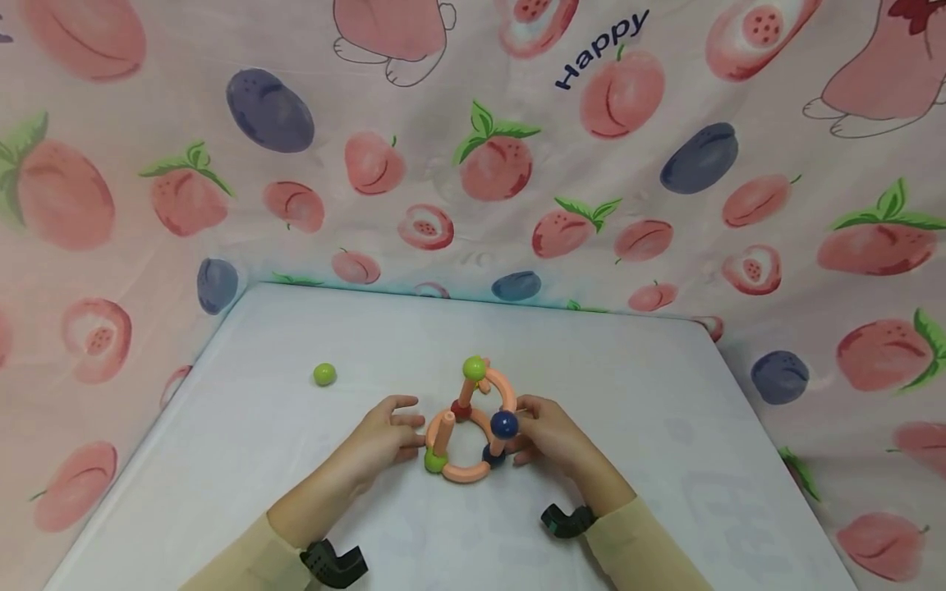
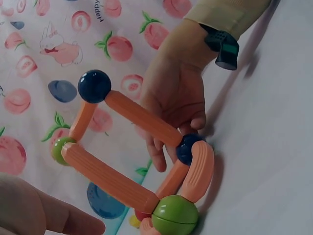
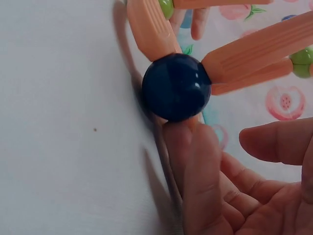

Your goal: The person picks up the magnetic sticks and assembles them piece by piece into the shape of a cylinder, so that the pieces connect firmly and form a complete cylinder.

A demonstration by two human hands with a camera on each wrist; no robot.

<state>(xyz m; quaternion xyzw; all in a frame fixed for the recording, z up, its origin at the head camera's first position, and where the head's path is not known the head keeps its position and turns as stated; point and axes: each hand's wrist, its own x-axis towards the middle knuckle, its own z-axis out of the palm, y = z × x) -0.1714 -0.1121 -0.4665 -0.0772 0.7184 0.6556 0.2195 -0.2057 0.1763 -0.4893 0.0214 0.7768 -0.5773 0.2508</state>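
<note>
A frame of peach-coloured magnetic sticks (image 1: 466, 474) and balls stands on the table between the hands. Its round base joins a green ball (image 1: 435, 460), a red ball (image 1: 461, 410) and a navy ball (image 1: 493, 456). Uprights rise from these; a curved stick (image 1: 503, 387) links the upper green ball (image 1: 474, 368) and the upper navy ball (image 1: 504, 424). One upright (image 1: 444, 432) has a bare top. The left hand (image 1: 380, 443) is beside the base, fingers extended. On the other side, the right hand (image 1: 550, 435) has loosely bent fingers at the lower navy ball (image 3: 176, 88), its thumb apart.
A loose green ball (image 1: 324, 374) lies on the white table (image 1: 628, 369), behind and left of the frame. Something small and yellow (image 2: 134, 221) shows partly behind the frame. A fruit-printed cloth (image 1: 443, 164) hangs along the table's back and sides.
</note>
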